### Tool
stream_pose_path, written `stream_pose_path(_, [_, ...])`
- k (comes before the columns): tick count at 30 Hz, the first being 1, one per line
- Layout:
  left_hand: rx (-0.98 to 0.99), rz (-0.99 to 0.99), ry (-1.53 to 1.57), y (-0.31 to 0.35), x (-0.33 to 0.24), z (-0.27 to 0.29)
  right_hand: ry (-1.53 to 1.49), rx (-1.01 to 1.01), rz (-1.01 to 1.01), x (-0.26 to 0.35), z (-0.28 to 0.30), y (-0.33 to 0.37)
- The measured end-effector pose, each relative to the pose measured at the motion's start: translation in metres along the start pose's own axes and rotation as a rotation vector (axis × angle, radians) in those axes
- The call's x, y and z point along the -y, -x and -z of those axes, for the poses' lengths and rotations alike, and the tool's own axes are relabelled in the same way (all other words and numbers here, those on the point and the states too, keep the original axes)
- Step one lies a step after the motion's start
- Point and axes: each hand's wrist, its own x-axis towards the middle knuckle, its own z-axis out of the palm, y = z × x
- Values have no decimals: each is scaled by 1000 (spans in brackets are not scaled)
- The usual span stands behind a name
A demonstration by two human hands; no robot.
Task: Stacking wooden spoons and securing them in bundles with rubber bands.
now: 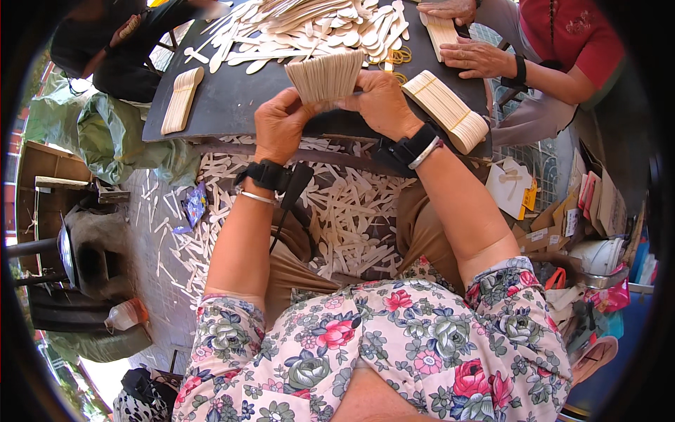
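Observation:
Between my two hands, over the near edge of the dark table (pixel 232 98), is a thick stack of flat wooden spoons (pixel 326 76), their ends lined up and fanned a little. My left hand (pixel 280 125) grips its left side, and my right hand (pixel 387 102) closes on the right side; the lower fingers are partly hidden. Just beyond the stack lies a big loose pile of wooden spoons (pixel 302 32). Yellow rubber bands (pixel 401 58) rest to its right. One neat bundle of spoons (pixel 183 100) sits at the table's left, and a wider banded bundle (pixel 446 111) is beside my right wrist.
Across the right corner, another person's hands (pixel 472 58) rest by a spoon bundle (pixel 439 34). Someone in dark clothes (pixel 130 56) sits at the far left. Many spoons (pixel 351 218) litter the floor beneath the table. Cardboard (pixel 552 221) stands at right, a stove (pixel 98 257) at left.

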Motion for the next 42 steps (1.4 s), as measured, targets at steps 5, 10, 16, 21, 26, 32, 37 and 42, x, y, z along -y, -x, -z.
stream_pose_path(5, [17, 100, -51, -1, 10, 5, 144, 5, -18, 6, -4, 3])
stream_pose_path(10, [103, 133, -14, -2, 6, 10, -7, 39, -61, 6, -3, -1])
stream_pose_path(16, [137, 201, -72, -3, 5, 15, 58, 69, -92, 11, -3, -5])
stream_pose_path(21, [142, 186, -10, -4, 10, 12, -67, 27, -67, -8, -6, -4])
stream_pose_path(26, [141, 204, 0, -4, 11, 14, 3, 12, -47, -5, -6, -4])
stream_pose_path(32, [171, 163, -105, -3, -8, 8, -62, 6, 25, 16, 3, 4])
stream_pose_path(37, [172, 186, 12, -3, 9, 3, -67, 20, -38, -8, 0, 4])
stream_pose_path(42, [142, 200, 32, -7, -37, 2, 36, 153, -109, 24, 16, 11])
